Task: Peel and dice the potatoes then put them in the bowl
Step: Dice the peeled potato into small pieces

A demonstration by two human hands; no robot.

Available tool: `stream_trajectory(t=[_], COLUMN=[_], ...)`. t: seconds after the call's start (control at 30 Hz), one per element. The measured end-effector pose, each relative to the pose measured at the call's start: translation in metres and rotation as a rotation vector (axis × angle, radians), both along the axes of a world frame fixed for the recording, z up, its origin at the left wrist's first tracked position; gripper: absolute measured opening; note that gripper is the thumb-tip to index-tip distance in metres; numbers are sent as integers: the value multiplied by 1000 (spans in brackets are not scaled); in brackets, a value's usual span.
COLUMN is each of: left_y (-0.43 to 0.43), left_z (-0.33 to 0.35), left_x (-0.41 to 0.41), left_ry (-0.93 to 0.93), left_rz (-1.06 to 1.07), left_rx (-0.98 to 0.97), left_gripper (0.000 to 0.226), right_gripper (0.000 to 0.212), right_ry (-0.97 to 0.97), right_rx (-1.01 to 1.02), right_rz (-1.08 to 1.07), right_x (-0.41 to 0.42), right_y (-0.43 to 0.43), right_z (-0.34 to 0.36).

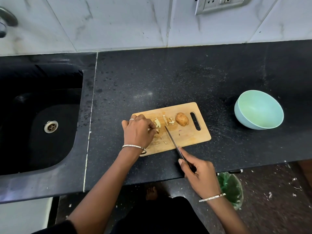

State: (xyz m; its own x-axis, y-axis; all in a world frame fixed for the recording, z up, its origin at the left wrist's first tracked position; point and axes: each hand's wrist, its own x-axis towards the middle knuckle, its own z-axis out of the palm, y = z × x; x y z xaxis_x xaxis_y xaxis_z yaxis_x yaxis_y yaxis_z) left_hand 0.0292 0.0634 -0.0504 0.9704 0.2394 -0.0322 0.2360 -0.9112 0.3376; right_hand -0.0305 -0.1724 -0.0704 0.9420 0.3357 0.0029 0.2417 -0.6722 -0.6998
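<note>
left hand point(137, 131) curled pinching potato pieces point(157, 123) on cutting board point(189, 137), right hand point(198, 174) gripping knife point(172, 139), unpeeled potato point(182, 119) beside, bowl point(259, 109) on tabletop point(152, 78)

One whole potato point(182, 119), one knife point(170, 135), one cutting board point(190, 135), one bowl point(259, 109), several small potato pieces point(157, 122), exact number unclear

One whole potato point(182, 119), brown and still in its skin, is laid on its side on the right part of the wooden cutting board point(189, 135), just beside the handle slot. Small pale potato pieces point(157, 123) are scattered over the middle of the board, some with skin left on one edge. The knife point(171, 138) is held slanted over the board, its tip near the pieces. The light green bowl point(258, 109) is placed upright and empty, well apart to the right.
</note>
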Motion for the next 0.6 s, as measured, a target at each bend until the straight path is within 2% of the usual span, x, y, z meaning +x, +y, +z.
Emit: stream_trajectory(t=[0.1, 0.23, 0.6], left_y=[-4, -10, -21], left_z=[1, -3, -8], left_x=[2, 2, -4], left_ry=[14, 33, -30], left_rz=[3, -16, 18], left_rx=[19, -47, -70], left_gripper=[5, 7, 9], right_gripper=[47, 45, 41], right_ry=[-13, -15, -27], right_rx=[4, 19, 15], right_rz=[9, -5, -72], right_x=[-1, -4, -15], right_y=[1, 4, 6], right_z=[1, 1, 12])
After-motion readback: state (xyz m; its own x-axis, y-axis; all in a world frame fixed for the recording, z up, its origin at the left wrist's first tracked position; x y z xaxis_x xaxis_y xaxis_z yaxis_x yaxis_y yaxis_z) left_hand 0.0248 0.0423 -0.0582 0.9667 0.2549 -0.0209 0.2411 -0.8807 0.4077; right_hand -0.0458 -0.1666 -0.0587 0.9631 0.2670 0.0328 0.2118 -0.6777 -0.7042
